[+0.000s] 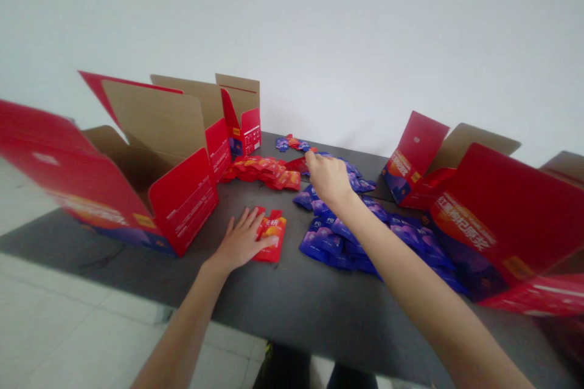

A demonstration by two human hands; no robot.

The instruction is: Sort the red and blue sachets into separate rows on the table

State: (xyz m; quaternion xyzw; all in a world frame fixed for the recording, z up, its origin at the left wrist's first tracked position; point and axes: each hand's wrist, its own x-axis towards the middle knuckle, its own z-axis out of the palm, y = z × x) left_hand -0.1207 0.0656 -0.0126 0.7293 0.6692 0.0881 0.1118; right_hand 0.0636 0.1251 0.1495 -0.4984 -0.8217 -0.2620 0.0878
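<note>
My left hand (241,238) lies flat with its fingers spread, pressing on red packets (275,231) with an orange picture near the table's front. Further back, my right hand (331,177) is closed, and a darker red packet (297,165) sticks out from its fingers on the left. Part of that packet is hidden by the hand. A pile of red packets (262,171) lies just left of it. Under and around my right forearm spreads a heap of blue-purple packets (323,237).
Open red cartons with raised flaps stand at the left (187,200) and right (474,213) of the dark table (264,304). A smaller carton (250,130) is at the back left. Small red and blue pieces (294,143) lie at the back, before a white wall (319,30).
</note>
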